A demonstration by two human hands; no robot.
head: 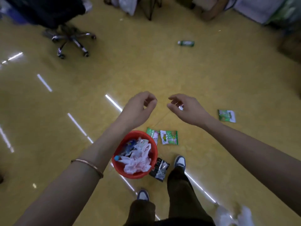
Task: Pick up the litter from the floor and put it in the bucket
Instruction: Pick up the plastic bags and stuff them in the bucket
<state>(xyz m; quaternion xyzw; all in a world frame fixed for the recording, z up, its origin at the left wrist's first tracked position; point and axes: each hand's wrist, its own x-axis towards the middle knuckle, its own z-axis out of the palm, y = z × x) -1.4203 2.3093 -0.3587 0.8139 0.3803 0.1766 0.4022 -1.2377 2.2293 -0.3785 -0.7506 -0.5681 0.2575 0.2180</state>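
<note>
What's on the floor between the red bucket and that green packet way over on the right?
In the head view, two green snack packets lie side by side between the red bucket and the far green packet, close to the bucket. The rest is bare yellow floor.

One head-worn wide view looks steeply down over the floor (211, 82), its far edges somewhat blurred.

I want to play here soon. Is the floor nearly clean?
Partly. The red bucket already holds crumpled bags and wrappers. Both hands, left hand and right hand, look empty. Still lying around: two green packets and a black packet beside the bucket, another green packet, and a green bottle farther off.
</note>
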